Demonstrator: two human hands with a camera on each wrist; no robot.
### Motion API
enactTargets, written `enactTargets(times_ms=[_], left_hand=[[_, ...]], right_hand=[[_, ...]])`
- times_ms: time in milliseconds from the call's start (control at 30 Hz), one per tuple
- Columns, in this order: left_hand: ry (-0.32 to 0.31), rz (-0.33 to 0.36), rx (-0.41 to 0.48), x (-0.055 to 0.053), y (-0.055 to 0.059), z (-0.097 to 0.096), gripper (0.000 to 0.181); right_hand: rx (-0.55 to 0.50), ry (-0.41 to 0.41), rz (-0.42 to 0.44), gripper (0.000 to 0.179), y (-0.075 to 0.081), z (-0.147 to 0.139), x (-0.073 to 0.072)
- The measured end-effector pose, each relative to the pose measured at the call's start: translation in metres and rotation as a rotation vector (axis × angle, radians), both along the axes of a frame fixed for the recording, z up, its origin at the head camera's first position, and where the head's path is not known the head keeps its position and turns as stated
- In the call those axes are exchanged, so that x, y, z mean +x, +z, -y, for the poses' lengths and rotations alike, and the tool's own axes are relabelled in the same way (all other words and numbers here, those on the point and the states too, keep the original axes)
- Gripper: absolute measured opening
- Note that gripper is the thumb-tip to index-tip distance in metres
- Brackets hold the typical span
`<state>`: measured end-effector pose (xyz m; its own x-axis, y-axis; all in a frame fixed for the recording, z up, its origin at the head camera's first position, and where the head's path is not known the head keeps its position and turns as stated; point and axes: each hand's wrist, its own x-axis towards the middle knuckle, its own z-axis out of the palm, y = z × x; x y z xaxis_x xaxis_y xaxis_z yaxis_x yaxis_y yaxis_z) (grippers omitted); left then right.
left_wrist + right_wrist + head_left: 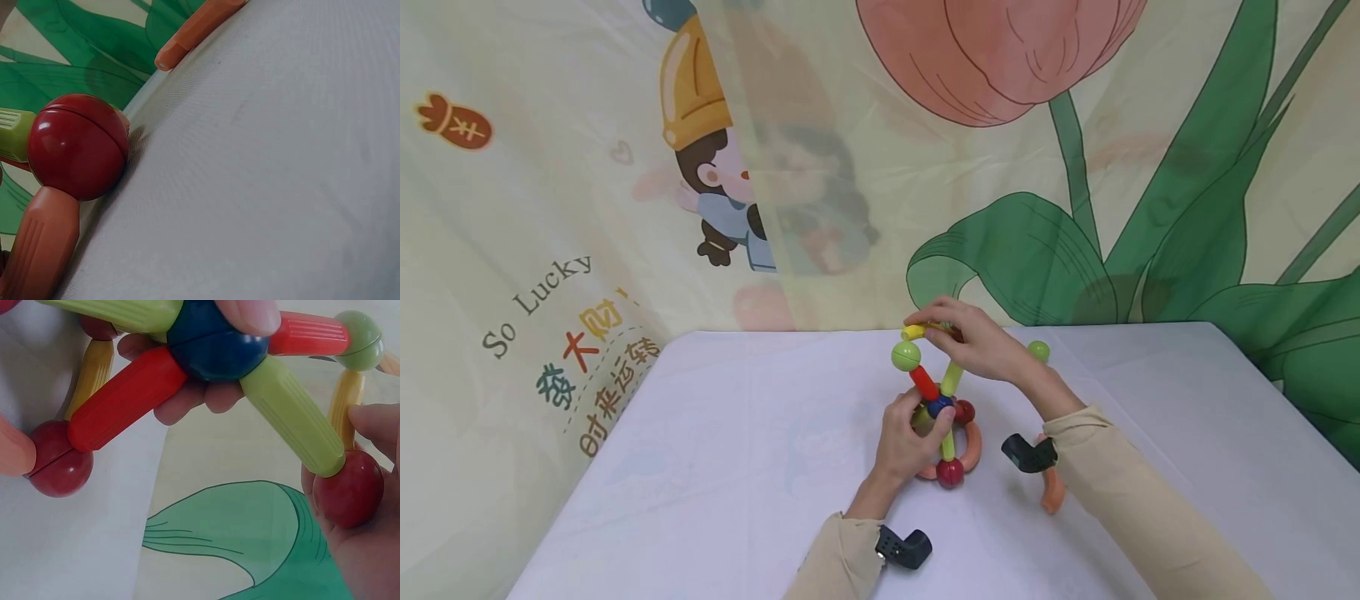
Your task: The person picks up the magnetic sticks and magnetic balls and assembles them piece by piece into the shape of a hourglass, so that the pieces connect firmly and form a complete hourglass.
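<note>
A ball-and-rod toy structure stands on the table, with a blue ball at its centre and red and light green rods running out from it. My left hand grips that blue ball, its thumb in front and fingers behind. Above, my right hand pinches a short yellow rod between thumb and fingers. One rod end meets a light green ball; the other meets a red ball beside the palm. Lower down, another red ball joins orange curved rods at the base.
A loose orange curved rod lies right of the structure, partly under the right wrist camera. Behind the right forearm shows another light green ball. The white table ends at a printed cloth backdrop.
</note>
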<state>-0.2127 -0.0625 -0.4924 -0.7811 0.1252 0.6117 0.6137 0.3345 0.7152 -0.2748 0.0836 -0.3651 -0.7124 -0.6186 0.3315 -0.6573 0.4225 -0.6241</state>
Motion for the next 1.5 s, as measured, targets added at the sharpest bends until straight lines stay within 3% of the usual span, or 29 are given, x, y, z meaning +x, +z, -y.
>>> enactTargets(times_ms=[300, 733, 967, 1167, 1500], left_hand=[[-0.011, -0.004, 0.004, 0.0, 0.0, 0.0, 0.019], [-0.015, 0.02, 0.025, 0.001, 0.004, 0.0, 0.02], [-0.027, -0.001, 0.031, -0.001, -0.002, 0.001, 0.021], [-0.023, 0.013, 0.029, 0.0, -0.001, 0.0, 0.021], [-0.013, 0.036, 0.016, 0.0, -0.001, 0.001, 0.022]], right_hand=[[0.006, 0.031, -0.012, 0.027, -0.001, -0.001, 0.001], [-0.025, 0.038, 0.045, 0.022, 0.001, -0.001, 0.003], [-0.068, -0.053, -0.001, 0.024, -0.003, -0.007, 0.004], [-0.155, -0.148, 0.047, 0.03, -0.008, -0.02, 0.007], [-0.138, -0.204, 0.045, 0.031, -0.021, -0.044, 0.011]])
